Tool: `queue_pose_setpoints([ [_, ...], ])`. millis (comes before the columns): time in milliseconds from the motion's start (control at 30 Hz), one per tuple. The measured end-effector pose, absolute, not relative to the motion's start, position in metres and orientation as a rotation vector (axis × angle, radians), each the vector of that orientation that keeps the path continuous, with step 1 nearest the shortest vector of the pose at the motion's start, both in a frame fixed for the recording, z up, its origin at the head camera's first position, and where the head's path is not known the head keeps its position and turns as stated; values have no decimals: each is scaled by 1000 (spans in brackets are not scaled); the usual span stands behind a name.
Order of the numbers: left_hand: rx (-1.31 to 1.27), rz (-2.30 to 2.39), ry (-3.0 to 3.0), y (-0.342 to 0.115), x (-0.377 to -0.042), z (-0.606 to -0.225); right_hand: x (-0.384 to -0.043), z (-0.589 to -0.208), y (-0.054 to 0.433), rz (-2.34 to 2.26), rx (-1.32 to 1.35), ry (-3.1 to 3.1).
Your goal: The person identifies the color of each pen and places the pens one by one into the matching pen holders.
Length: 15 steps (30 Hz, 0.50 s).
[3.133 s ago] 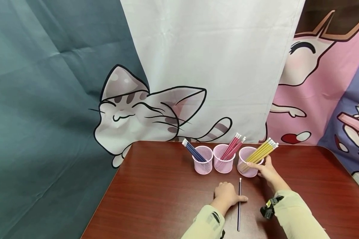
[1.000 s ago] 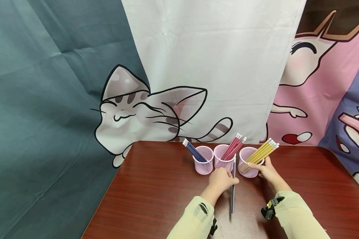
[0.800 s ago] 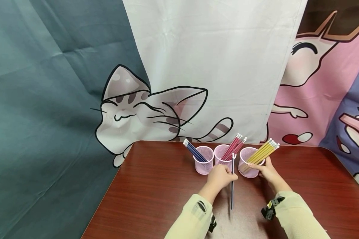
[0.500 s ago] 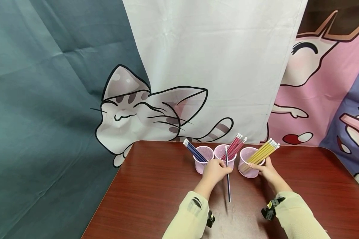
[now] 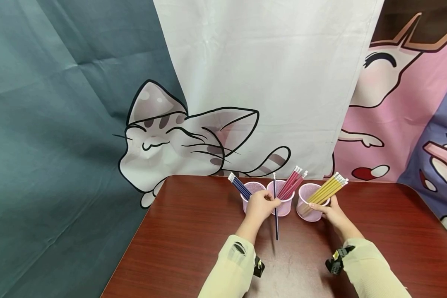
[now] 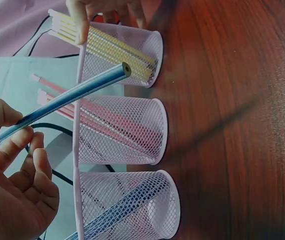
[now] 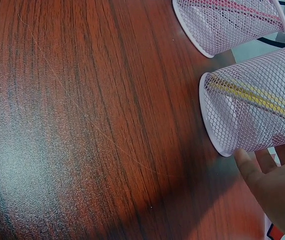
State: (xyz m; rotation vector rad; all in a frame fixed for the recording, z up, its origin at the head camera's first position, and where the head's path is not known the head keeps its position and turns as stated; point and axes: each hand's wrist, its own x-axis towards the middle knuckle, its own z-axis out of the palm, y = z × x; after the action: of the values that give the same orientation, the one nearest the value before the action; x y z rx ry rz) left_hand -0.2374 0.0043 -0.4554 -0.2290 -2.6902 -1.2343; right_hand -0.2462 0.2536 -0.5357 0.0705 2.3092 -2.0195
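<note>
In the head view my left hand (image 5: 260,205) pinches a dark blue pencil (image 5: 277,227) between thumb and fingers. The pencil is held off the table, white eraser end up, in front of the middle pink mesh pencil cup (image 5: 284,209); red pencils (image 5: 292,183) lean in that cup. The left mesh cup (image 6: 171,206), with several blue pencils (image 5: 239,185), is partly behind my left hand. My right hand (image 5: 334,215) holds the right mesh cup (image 5: 308,214), thumb at its rim and fingers along its side. Several yellow pencils (image 5: 327,189) lean in it.
The three cups stand in a row near the far edge of the brown wooden table (image 5: 193,240). Behind it hangs a cloth backdrop (image 5: 283,82) with cartoon drawings. Small black devices (image 5: 334,261) are strapped at both wrists.
My left hand picked the blue pencil up off the table and carried it up and to the left, past the middle cup's front. My right hand has stayed on the right cup.
</note>
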Motion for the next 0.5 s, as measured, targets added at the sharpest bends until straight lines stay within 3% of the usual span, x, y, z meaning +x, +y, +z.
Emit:
queue_pose_setpoints([
  [167, -156, -1242, -2651, 0, -238, -450, -239, -522, 247, -1978, 110, 2308],
  [500, -56, -1305, -2584, -7, -247, -447, -247, -537, 254, -2025, 80, 2316],
])
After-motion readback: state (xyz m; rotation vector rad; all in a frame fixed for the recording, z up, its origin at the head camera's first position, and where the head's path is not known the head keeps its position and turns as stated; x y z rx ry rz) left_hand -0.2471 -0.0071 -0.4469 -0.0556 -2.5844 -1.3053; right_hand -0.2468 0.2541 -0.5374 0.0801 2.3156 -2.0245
